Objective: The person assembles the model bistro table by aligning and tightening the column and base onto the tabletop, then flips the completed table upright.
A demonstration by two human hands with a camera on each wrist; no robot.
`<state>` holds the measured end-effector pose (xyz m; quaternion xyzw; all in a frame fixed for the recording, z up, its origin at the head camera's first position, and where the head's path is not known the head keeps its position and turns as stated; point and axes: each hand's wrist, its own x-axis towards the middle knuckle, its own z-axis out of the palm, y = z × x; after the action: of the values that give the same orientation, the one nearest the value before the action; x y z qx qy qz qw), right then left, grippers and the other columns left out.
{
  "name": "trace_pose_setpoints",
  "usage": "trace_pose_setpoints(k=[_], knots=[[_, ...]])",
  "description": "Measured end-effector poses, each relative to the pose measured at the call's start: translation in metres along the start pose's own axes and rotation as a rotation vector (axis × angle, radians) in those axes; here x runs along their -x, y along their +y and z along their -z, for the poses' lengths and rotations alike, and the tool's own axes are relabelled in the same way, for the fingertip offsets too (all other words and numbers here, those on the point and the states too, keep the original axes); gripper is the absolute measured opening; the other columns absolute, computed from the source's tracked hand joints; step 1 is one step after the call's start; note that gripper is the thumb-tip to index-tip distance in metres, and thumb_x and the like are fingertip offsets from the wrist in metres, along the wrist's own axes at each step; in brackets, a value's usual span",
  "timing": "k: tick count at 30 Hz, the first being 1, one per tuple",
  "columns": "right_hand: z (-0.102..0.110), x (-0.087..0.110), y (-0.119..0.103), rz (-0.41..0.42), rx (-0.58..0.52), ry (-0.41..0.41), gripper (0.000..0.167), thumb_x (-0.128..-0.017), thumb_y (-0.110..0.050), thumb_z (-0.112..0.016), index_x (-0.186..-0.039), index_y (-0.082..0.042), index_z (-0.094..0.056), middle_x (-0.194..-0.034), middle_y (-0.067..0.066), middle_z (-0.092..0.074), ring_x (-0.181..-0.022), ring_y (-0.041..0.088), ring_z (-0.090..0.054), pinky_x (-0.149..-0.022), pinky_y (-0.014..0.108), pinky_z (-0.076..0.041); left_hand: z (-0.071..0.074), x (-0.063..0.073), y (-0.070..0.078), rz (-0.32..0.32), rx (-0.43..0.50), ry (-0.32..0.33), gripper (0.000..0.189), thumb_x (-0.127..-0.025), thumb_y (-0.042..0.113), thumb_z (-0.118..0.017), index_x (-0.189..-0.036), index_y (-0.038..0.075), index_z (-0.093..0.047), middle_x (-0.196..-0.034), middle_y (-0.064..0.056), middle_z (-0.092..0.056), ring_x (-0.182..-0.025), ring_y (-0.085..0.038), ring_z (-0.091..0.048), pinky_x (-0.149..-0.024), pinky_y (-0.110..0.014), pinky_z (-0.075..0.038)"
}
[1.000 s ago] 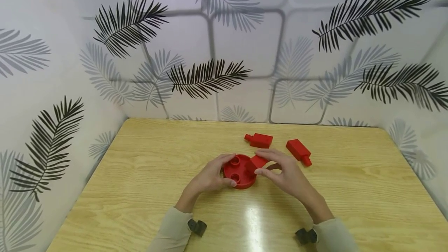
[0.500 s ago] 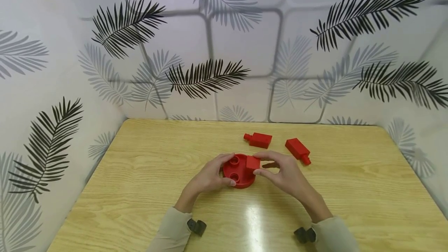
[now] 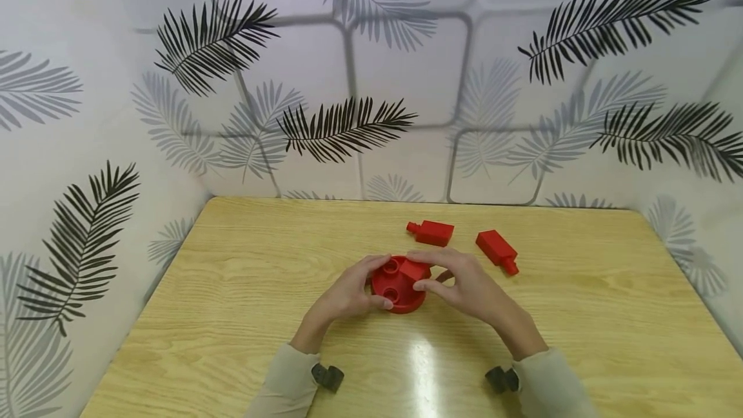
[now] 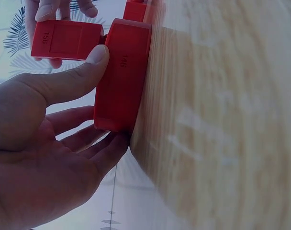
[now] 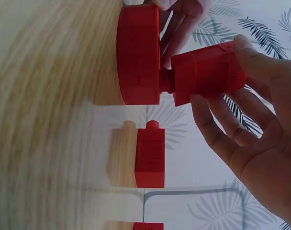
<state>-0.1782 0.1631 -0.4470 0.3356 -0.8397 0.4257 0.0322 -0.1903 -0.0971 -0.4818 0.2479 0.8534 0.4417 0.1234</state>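
A shallow round red base [image 3: 400, 307] lies on the table, with two ringed sockets showing on its left side. My left hand [image 3: 348, 289] grips its rim between thumb and fingers. Over the base's right side, my right hand [image 3: 464, 286] pinches a red rectangular block [image 3: 415, 269] at its upper end. In the right wrist view the block [image 5: 210, 72] points its narrow neck [image 5: 167, 80] down at the base and leans slightly. The base's wall hides the neck's tip, so I cannot tell how deep it sits.
Two more red blocks with necks lie on the wooden table behind the hands: one block [image 3: 433, 233] with its neck to the left, the other block [image 3: 496, 249] with its neck toward the front right. A patterned wall [image 3: 400, 166] rises behind the table.
The block has turned in my right fingers and shifted slightly left over the base, the right hand moving left with it. My left hand stays on the base's rim.
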Motion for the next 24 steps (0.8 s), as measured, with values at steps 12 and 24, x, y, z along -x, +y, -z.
trace_pose_setpoints(k=[12,24], knots=[[0.001,-0.007,0.005,-0.007,-0.001,0.057,0.039,-0.086,-0.014,-0.085,-0.12,-0.007,-0.068,-0.116,0.002,-0.071,-0.106,0.023,-0.069,-0.088,0.045,-0.061,-0.002,-0.001,0.001,-0.017,-0.005,-0.002,0.083,-0.083,0.009,-0.086,-0.153,-0.002,-0.043,-0.149,-0.02,-0.049,-0.136,-0.036,-0.048,-0.114,-0.051,-0.042],[-0.001,-0.009,0.015,-0.042,0.032,0.075,0.047,-0.086,-0.016,-0.085,-0.128,-0.01,-0.064,-0.117,0.002,-0.07,-0.09,0.018,-0.072,-0.074,0.031,-0.063,-0.001,-0.001,0.002,-0.004,0.007,0.004,0.083,-0.084,0.009,-0.086,-0.154,0.0,-0.043,-0.151,-0.016,-0.049,-0.138,-0.034,-0.047,-0.115,-0.049,-0.041]])
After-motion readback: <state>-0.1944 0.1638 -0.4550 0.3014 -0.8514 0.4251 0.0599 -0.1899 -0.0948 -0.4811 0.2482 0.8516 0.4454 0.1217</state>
